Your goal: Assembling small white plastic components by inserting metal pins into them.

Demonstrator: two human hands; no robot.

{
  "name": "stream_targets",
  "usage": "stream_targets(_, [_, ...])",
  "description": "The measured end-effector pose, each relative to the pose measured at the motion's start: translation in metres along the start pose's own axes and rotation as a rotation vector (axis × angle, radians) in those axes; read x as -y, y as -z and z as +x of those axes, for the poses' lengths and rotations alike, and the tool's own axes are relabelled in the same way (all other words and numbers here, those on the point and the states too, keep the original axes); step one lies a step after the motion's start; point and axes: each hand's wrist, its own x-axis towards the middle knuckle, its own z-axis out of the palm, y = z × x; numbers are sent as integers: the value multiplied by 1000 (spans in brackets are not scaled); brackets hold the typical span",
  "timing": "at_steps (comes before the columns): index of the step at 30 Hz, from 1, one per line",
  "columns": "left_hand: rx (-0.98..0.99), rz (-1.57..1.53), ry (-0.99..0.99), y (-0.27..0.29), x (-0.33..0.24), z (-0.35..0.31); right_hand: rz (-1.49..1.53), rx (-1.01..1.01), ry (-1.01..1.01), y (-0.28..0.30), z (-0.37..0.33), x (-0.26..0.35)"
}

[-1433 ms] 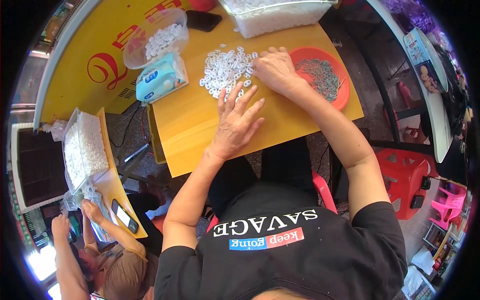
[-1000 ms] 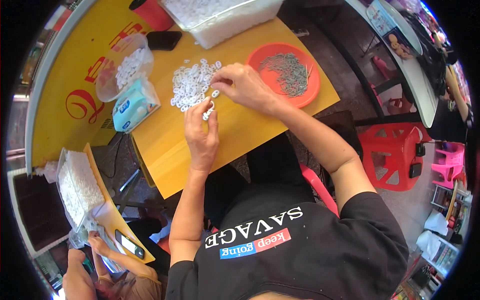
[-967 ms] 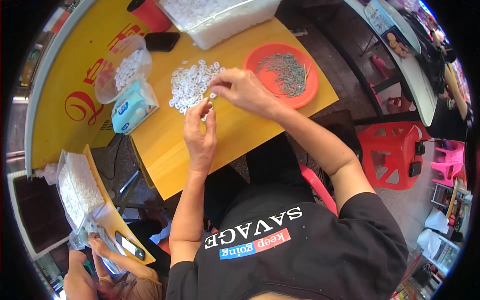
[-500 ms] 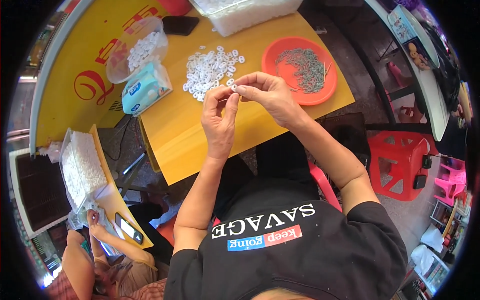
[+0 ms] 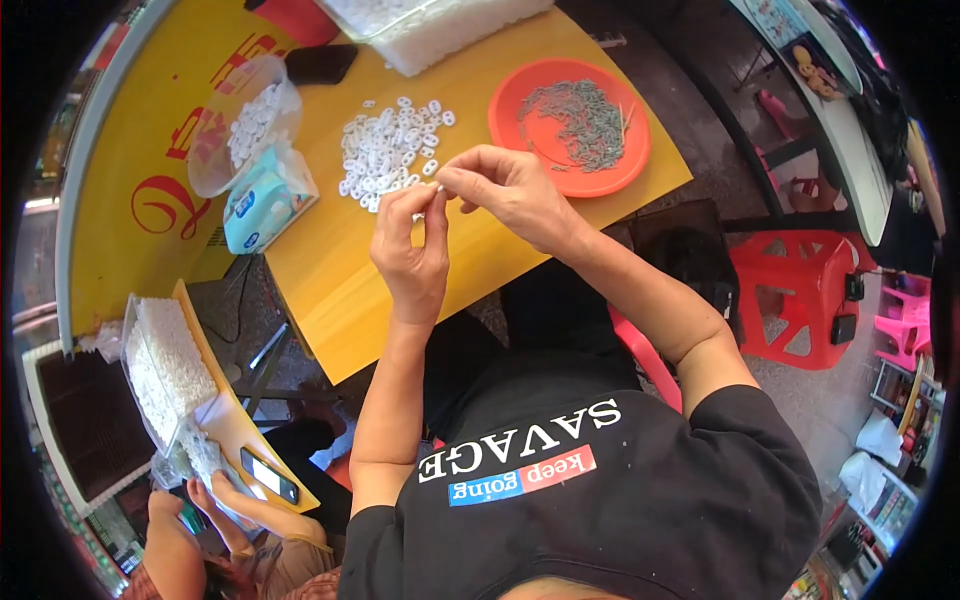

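A: So from the head view, what's with the hands being jammed together like that?

B: Looks like both are on one tiny thing. The left hand [image 5: 413, 255] has thumb and forefinger pinched together, the right hand [image 5: 512, 198] too, and a small white piece [image 5: 440, 187] pokes out between the tips. I'd say both are clamped on it, but fingers hide most of it.

A: Why two hands for something that small?

B: My guess, one steadies while the other works. Another white bit [image 5: 418, 216] shows under the left fingers, can't tell if it's held or just lying there.

A: And the pile of white pieces [image 5: 385, 150]?

B: Oval, two holes each, lying loose on the wooden table [image 5: 345, 305] just beyond the left fingers. Short reach, probably why it's there. The red plate [image 5: 503, 105] sits just past the right hand, so that side likely gets the grey-green slivers [image 5: 590, 130] in it. The plate probably stops them rolling off.

A: Rest of the clutter?

B: The big clear box [image 5: 430, 50] full of white stuff is at the far edge, maybe bulk stock. The clear bowl [image 5: 207, 165] with more white pieces and the tissue pack [image 5: 262, 205] are off left, clear of the elbows.
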Motion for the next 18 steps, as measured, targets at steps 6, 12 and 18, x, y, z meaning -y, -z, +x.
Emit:
stream_targets(6, [32,-132,103,-2,1,-7,-165,54,28,9,-2,0])
stream_targets(12, [75,-425,473,-2,-1,-16,-271,60,108,10,-12,6])
stream_targets(18, [20,-483,476,-13,-4,-23,-307,-10,129,12,-20,0])
